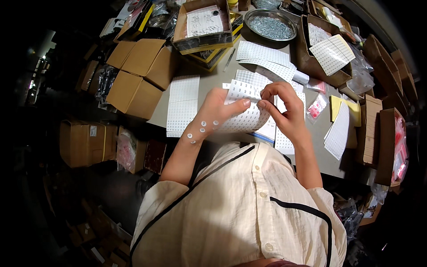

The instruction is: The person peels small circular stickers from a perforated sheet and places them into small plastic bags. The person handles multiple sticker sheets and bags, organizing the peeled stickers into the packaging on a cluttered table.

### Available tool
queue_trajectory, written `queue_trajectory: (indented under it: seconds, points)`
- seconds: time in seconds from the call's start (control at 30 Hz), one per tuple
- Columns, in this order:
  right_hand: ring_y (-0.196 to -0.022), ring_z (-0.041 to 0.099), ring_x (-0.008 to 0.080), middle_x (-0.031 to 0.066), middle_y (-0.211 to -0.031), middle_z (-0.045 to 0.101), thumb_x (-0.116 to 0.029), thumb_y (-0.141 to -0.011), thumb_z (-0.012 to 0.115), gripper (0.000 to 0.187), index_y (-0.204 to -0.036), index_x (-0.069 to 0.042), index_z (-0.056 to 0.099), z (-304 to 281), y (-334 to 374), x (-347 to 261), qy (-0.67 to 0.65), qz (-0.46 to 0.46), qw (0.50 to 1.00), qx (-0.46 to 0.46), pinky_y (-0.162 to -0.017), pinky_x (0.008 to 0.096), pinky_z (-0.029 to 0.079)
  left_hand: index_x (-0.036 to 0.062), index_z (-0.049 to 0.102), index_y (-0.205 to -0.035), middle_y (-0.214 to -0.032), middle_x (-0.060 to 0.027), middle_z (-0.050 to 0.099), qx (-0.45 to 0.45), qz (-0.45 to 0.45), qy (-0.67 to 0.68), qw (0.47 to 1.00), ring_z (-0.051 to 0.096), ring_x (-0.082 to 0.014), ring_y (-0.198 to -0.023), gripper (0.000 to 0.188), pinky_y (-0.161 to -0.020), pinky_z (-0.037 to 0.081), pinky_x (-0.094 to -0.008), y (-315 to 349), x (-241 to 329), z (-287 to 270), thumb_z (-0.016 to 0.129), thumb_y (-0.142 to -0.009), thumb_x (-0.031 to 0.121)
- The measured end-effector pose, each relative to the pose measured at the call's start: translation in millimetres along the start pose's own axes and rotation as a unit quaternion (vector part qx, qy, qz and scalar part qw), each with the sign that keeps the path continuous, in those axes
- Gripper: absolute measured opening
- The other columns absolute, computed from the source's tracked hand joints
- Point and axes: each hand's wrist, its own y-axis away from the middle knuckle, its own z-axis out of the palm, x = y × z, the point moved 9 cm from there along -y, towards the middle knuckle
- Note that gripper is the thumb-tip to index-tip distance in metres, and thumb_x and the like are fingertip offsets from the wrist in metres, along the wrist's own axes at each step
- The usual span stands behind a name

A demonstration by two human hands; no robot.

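Note:
A white sheet of small round stickers is bent over between my hands, above the table's near edge. My left hand grips its left side, with the thumb pressed on top of the sheet. Several round white stickers are stuck on my left wrist and forearm. At the sheet's right edge my right hand is closed, with thumb and index finger pinched together. Whether a single sticker sits between those fingertips is too small to tell. More printed sticker sheets lie flat to the left, and others lie farther back.
Cardboard boxes stand at the left, and an open carton at the back. A round metal bowl holds many small metallic pieces. On the right are a small plastic bag with red pieces, loose sheets and an upright box.

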Motion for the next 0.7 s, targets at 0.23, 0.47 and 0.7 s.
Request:
queue_trajectory:
  seconds: [0.23, 0.47, 0.7]
  points:
    - [-0.084, 0.054, 0.0251, 0.0070, -0.091, 0.061, -0.002, -0.076, 0.076, 0.022, -0.092, -0.003, 0.062, -1.5, -3.2, -18.9, 0.037, -0.067, 0.996, 0.035, -0.077, 0.0354, 0.043, -0.0042, 0.070, -0.110, -0.099, -0.0091, 0.073, 0.002, 0.002, -0.041, 0.999, 0.067, -0.0136, -0.088, 0.030, -0.079, 0.054, -0.0286, 2.1, -2.1, -4.6, 0.071, -0.088, 0.016]
    - [-0.090, 0.056, 0.0268, 0.0076, -0.093, 0.062, -0.001, -0.075, 0.076, 0.023, -0.092, -0.003, 0.061, -2.1, -2.8, -19.2, 0.031, -0.074, 0.997, -0.008, -0.081, 0.0366, 0.044, -0.0040, 0.070, -0.112, -0.102, -0.0081, 0.073, -0.034, 0.045, -0.134, 0.989, 0.067, -0.0136, -0.092, 0.030, -0.082, 0.053, -0.0287, 7.6, 10.5, 0.8, 0.070, -0.087, 0.012]
    - [-0.092, 0.056, 0.0296, 0.0082, -0.094, 0.063, 0.004, -0.071, 0.074, 0.025, -0.091, -0.003, 0.060, -2.0, 0.9, -29.6, 0.083, -0.116, 0.989, 0.029, -0.082, 0.0374, 0.045, -0.0048, 0.069, -0.113, -0.102, -0.0096, 0.072, -0.011, 0.013, -0.036, 0.999, 0.067, -0.0140, -0.089, 0.030, -0.080, 0.053, -0.0283, 8.5, 10.6, 0.8, 0.069, -0.088, 0.012]
